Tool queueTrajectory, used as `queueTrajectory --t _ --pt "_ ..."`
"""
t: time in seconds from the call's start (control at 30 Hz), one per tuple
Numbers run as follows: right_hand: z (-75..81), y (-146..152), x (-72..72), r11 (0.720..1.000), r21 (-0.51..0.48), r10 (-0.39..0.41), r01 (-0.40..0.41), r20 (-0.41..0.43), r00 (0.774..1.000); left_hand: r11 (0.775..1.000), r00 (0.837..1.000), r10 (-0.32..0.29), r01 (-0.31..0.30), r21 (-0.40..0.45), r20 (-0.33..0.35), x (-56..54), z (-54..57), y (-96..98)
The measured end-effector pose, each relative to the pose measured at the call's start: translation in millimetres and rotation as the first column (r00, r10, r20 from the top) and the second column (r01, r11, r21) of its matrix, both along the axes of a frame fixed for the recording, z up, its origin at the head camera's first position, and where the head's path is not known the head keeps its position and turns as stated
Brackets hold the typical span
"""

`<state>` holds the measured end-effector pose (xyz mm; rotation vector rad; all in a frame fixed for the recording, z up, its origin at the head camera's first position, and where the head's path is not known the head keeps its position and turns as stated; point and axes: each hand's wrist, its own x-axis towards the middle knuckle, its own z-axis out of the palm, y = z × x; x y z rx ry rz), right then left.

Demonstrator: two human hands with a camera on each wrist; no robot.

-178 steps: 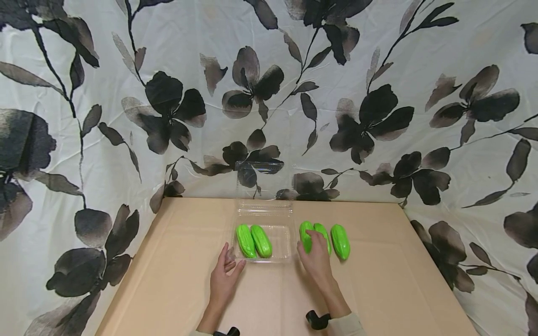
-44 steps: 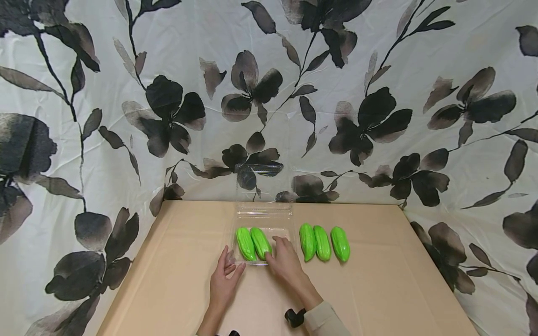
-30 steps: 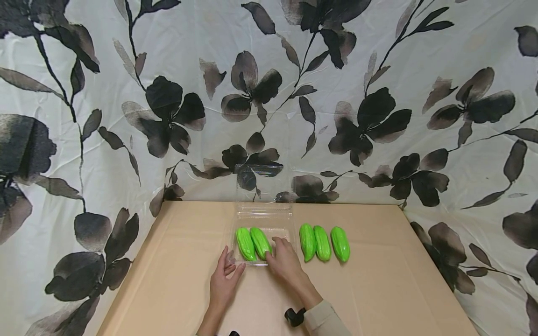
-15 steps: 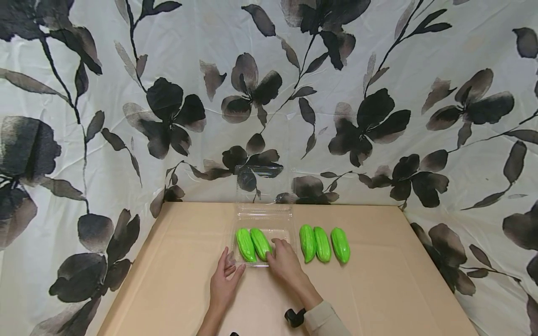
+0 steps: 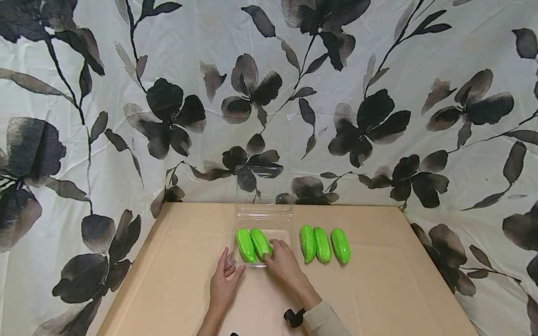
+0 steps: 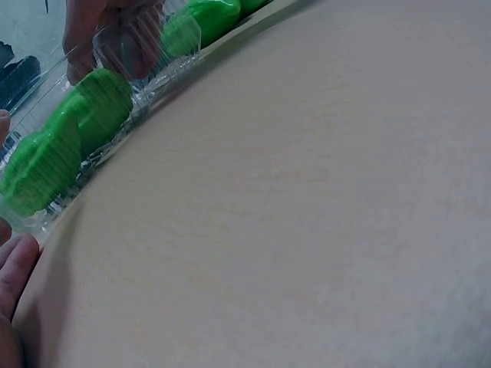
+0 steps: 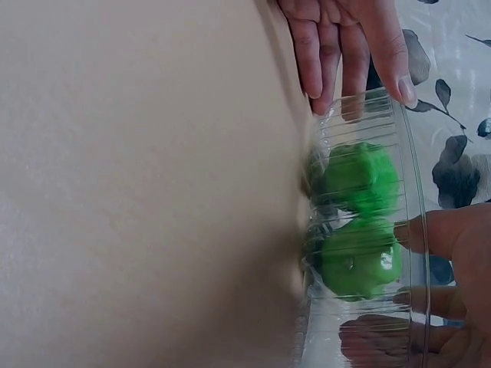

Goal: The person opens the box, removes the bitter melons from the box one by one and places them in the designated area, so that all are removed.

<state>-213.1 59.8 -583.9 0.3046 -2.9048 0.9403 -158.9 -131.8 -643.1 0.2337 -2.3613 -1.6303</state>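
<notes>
Two bright green toy cucumbers lie side by side in a clear plastic clamshell container (image 5: 282, 233), whose lid stands raised at the back. My left hand (image 5: 224, 284) holds the container's near left corner, thumb at the front rim and fingers along the side. My right hand (image 5: 286, 265) reaches in over the right front, its thumb and a finger on the right-hand cucumber (image 5: 260, 242). The left-hand cucumber (image 5: 245, 245) touches neither hand. Through the ribbed wall in the right wrist view, the right thumb (image 7: 414, 232) meets the cucumber (image 7: 360, 264); the fingertips are partly blurred by the plastic.
Three more green cucumbers lie in a row on the board right of the container: one nearest (image 5: 307, 243), a middle one (image 5: 322, 244) and an outer one (image 5: 340, 245). The tan board (image 5: 378, 289) ends at a floral cloth (image 5: 311, 140) behind.
Some seconds ago my right hand was at the cucumbers on the right; it has since come left into the container. In the last second only its thumb shifts slightly. The left hand keeps its place.
</notes>
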Motion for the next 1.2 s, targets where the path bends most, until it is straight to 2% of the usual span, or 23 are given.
queueTrajectory --t 0.6,1.2 --pt "2.9 -9 -3.2 1.0 -0.001 -0.006 0.006 0.087 0.996 1.0 1.0 0.0 0.0 -0.003 0.014 -0.1 0.4 0.2" --pt "0.1 -12 -6.5 1.0 0.007 0.003 -0.004 0.077 0.997 1.0 1.0 -0.014 0.014 -0.011 0.008 -0.1 -0.3 0.5"
